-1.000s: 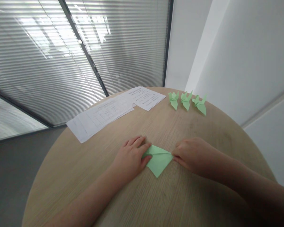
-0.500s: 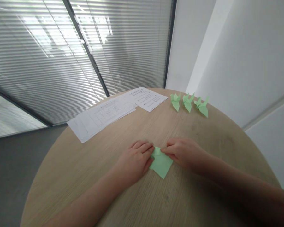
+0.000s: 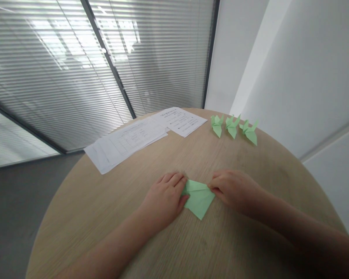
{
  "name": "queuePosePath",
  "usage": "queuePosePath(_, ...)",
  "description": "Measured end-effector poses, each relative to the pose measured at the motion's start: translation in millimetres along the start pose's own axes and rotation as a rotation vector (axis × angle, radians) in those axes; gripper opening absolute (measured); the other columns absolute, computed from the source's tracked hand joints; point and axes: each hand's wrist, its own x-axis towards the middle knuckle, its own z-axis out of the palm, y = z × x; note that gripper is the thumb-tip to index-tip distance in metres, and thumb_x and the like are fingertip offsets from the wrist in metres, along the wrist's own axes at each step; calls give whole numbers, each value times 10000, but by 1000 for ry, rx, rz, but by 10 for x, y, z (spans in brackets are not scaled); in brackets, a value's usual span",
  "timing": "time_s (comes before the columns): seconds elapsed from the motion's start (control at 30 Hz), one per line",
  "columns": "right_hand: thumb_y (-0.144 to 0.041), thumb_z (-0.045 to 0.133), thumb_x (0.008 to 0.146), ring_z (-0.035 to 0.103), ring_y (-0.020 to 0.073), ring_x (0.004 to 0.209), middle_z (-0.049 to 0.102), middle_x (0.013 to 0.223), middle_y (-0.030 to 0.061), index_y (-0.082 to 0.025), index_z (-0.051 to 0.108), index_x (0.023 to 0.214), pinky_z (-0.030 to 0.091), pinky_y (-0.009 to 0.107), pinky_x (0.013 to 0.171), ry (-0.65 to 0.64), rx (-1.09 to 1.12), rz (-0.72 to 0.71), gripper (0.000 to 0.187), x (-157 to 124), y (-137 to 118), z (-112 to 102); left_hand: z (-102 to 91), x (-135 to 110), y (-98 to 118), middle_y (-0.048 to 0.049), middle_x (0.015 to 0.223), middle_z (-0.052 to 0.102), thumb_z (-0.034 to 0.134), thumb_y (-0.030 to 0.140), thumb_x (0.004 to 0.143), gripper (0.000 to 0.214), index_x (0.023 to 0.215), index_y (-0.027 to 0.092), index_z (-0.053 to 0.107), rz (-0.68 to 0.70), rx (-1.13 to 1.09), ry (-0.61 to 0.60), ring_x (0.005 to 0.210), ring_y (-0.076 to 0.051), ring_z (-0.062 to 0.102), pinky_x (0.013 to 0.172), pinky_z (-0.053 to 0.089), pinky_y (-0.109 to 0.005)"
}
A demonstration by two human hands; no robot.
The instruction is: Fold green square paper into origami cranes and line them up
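Note:
A partly folded sheet of light green origami paper (image 3: 200, 203) lies on the wooden table between my hands, one corner pointing toward me. Bent over its left side, the fingers and thumb of my left hand (image 3: 167, 197) hold it against the tabletop and hide that edge. My right hand (image 3: 231, 188) is closed, pinching the paper's upper right corner between thumb and fingers. A crease runs across the upper part of the sheet from one hand to the other.
Three folded green paper cranes, with the middle crane (image 3: 232, 126), stand in a row at the back right of the round table (image 3: 192, 248). Printed white sheets (image 3: 128, 141) overlap along the far left edge. Beyond are window blinds (image 3: 163, 58) and a white wall (image 3: 314, 69).
My right hand has moved right with the pinched corner, and the paper's top part is spread wider. My left hand has stayed nearly in place. The view has shifted slightly.

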Motion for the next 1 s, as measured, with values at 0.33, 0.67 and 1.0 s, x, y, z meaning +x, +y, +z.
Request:
queuePosePath(0.33, -120, 561, 873, 690, 226, 736, 733, 806, 58, -201, 738, 794, 350, 300, 545, -114, -93, 65, 210, -164, -6, -67, -56, 12, 24, -122, 1380, 609, 570, 363, 958, 423, 1323, 150, 598, -28, 68, -31, 1280, -323, 522, 1072, 458, -501)
queuePosePath(0.67, -165, 638, 890, 665, 231, 845, 708, 899, 28, -232, 699, 931, 429, 315, 659, 125, 31, 9, 100, -202, -76, -241, -33, -12, -35, -124, 1300, 647, 605, 304, 935, 371, 1276, 159, 628, -31, -47, 38, 1192, -308, 583, 1027, 503, -505)
queuePosePath(1.0, -120, 683, 841, 596, 207, 908, 669, 1000, 37, -194, 628, 921, 448, 342, 807, 59, 151, -362, 122, -93, -123, -146, -25, 39, -220, -73, 1283, 694, 542, 139, 950, 301, 1187, 198, 718, 217, -218, 28, 1200, -224, 622, 1086, 479, -409)
